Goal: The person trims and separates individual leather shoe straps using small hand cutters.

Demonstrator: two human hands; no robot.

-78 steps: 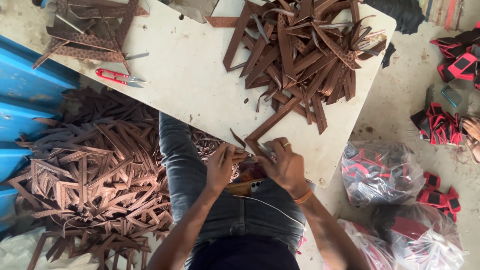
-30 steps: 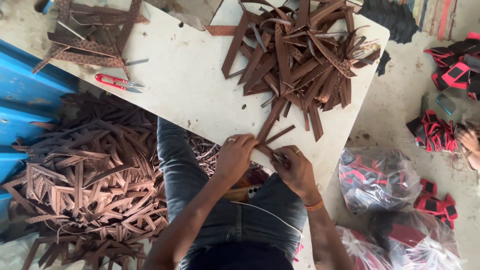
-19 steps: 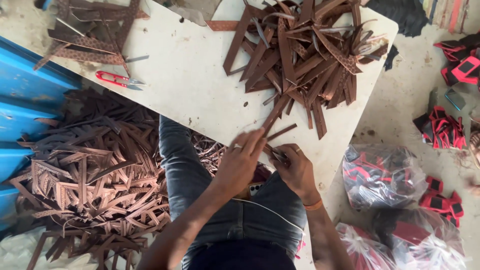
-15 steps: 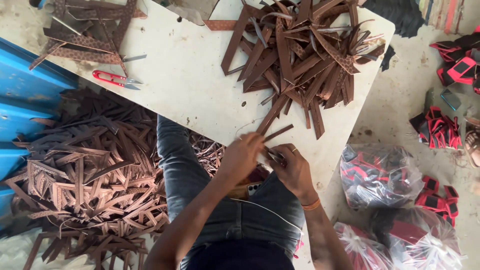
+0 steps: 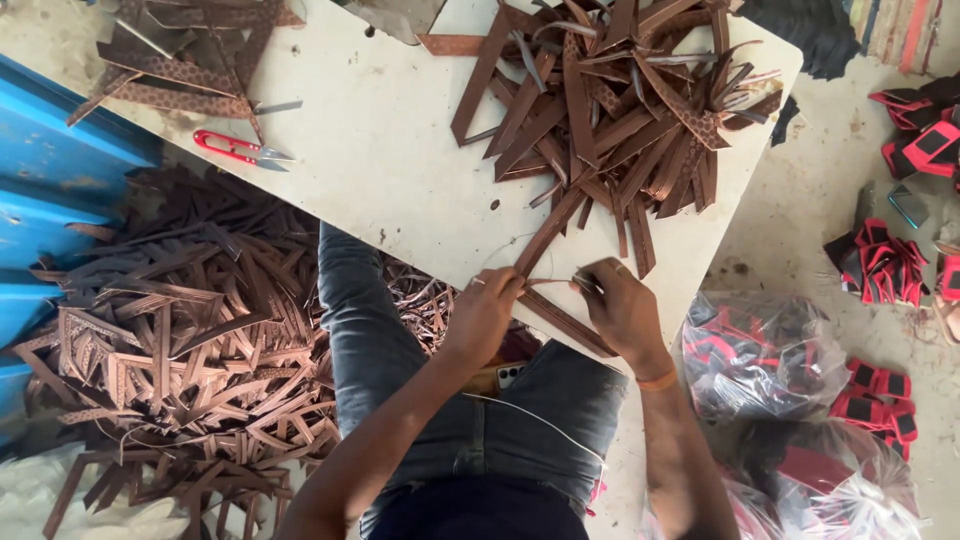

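- While you look down through the head camera, your left hand [image 5: 487, 310] and your right hand [image 5: 620, 305] meet at the near edge of the pale surface [image 5: 390, 170], just above your lap.
- Your left hand is closed in a pinch on the near end of a long brown strap [image 5: 548, 232], which runs up and away from you toward the pile.
- Your right hand is clenched around a small tool [image 5: 583, 281]; what kind it is cannot be told, and its tip sits just beside the end of the strap.
- Between your two hands a thin strip stretches across, touching both.
- A second brown strap [image 5: 565, 322] lies slanted under your right hand, along the edge of the surface.
- Farther up, a loose pile of brown straps [image 5: 610, 110] covers the far right part of the surface, and the held strap reaches into its lower edge.
- Red-handled snips [image 5: 238, 150] lie on the surface to your left, well apart from both hands.
- Another small heap of patterned straps [image 5: 190, 45] sits at the far left corner.
- Down on the floor to your left lies a big heap of brown straps [image 5: 180, 340], against a blue panel [image 5: 50, 190].
- To your right, clear plastic bags [image 5: 760, 355] of red and black pieces rest on the floor.
- An orange band [image 5: 657, 381] circles your right wrist.
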